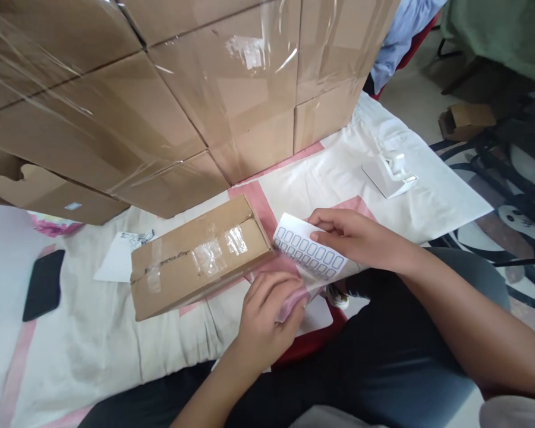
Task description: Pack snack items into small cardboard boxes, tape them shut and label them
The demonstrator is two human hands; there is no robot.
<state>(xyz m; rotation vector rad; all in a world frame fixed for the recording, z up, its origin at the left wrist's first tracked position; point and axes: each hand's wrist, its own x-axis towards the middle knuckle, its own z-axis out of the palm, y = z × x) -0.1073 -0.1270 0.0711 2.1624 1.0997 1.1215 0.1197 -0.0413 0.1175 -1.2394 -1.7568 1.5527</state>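
Observation:
My right hand (345, 238) grips a white sheet of blue-bordered blank stickers (312, 246) by its upper right edge, thumb on top. Just below the sheet, my left hand (270, 306) curls its fingers round a small pinkish item (290, 304). Its kind is hard to make out because the fingers cover most of it. To the left of both hands a closed cardboard box (200, 255) lies on the cloth-covered table (169, 339). Strips of clear tape cross its seam.
A wall of taped cardboard boxes (249, 89) rises along the back. A white tape dispenser (390, 172) sits at the right. On the left are a black phone (43, 285), a white paper piece (113, 261) and an open-flapped carton (57, 193). A person's blue sleeve (399, 35) shows behind.

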